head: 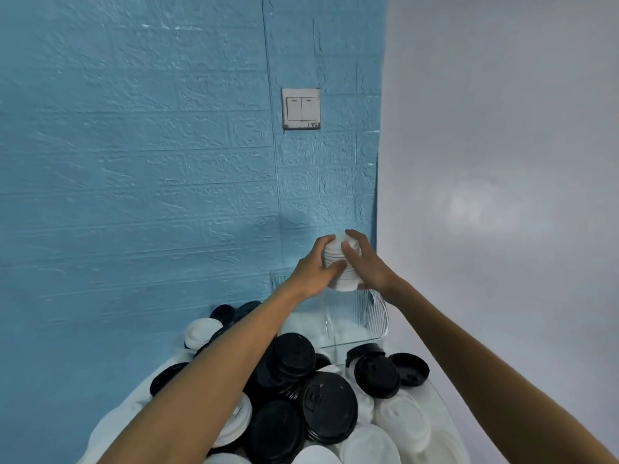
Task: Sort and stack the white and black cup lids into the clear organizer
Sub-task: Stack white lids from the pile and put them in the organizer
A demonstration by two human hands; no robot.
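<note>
A stack of white lids (343, 277) is held up in the air between both hands, just above the clear organizer (371, 316). My left hand (315, 269) grips the stack from the left, and my right hand (363, 259) grips it from the right and top. The organizer stands against the blue wall, with some white lids lying low inside it. In front of it lies a heap of loose black lids (330, 405) and white lids (402, 420) on the table.
A blue brick-textured wall (150, 195) stands close behind the organizer, with a white light switch (300, 108) on it. A plain white wall is on the right. The white table's edge (449, 406) curves around the heap on the right.
</note>
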